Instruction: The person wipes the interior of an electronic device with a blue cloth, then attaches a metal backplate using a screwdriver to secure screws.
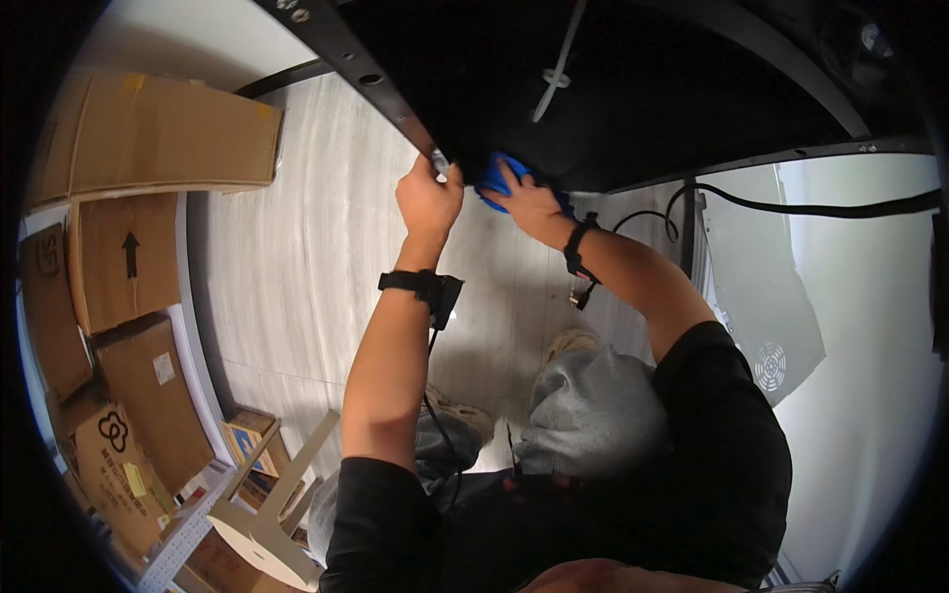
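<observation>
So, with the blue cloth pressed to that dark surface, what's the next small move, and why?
Probably slide the right hand with the blue cloth sideways along the dark panel, away from the frame edge. The cloth sits bunched right beside the left hand, which grips the black frame bar, and most of the panel lies beyond it.

Brown cardboard boxes (129, 296) at left

The cloth (499, 178) is bright blue against the black surface (633, 89). The floor (297, 267) is pale grey with faint streaks. The boxes (158, 138) are plain brown cardboard, one bearing a black arrow. Both wristbands (420, 284) are black.
</observation>
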`<state>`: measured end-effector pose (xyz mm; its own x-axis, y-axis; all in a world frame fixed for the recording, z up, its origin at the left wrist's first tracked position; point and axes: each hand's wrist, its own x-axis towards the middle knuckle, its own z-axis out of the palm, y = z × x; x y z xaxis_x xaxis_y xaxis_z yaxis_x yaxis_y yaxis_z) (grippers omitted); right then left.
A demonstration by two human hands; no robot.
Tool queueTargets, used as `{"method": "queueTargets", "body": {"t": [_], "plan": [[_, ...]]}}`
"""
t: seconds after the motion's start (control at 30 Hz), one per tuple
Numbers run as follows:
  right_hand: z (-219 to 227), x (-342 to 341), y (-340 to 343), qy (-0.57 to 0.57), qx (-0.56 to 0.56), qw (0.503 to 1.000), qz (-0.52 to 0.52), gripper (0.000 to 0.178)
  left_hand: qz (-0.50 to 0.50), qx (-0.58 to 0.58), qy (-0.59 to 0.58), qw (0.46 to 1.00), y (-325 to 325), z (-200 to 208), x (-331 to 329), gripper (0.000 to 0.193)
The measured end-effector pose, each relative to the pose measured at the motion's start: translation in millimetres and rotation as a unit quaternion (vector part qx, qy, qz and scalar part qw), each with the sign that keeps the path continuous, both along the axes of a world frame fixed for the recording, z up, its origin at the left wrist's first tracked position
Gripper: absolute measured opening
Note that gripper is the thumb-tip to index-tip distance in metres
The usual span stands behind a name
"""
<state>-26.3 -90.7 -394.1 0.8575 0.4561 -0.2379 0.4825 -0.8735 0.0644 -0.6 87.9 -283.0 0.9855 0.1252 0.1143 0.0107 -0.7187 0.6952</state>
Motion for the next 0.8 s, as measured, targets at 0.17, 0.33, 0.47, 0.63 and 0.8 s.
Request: {"method": "queueTargets", "body": {"t": [0.17, 0.33, 0.47, 0.63, 0.8], "plan": [[-46, 14, 47, 0.022, -0.054, 0.998, 0.001, 0.04, 0.012, -0.018, 0.013, 1.0, 1, 6, -2, 0.026], [-92, 11, 22, -0.001, -0.073, 0.997, -0.014, 0.041, -0.01, -0.048, 0.032, 0.998, -8, 6, 2, 0.027], [-43, -4, 3, -0.001, -0.075, 0.997, 0.023, 0.042, 0.002, -0.024, 0.031, 0.999, 6, 2, 1, 0.027], [-23, -19, -69, -0.013, -0.113, 0.993, 0.042, 0.042, 0.006, -0.028, 0.038, 0.999, -2, 7, 1, 0.03], [-42, -21, -57, -0.032, -0.14, 0.99, 0.012, 0.048, 0.013, -0.024, 0.028, 0.999, -9, 9, 1, 0.029]]}}
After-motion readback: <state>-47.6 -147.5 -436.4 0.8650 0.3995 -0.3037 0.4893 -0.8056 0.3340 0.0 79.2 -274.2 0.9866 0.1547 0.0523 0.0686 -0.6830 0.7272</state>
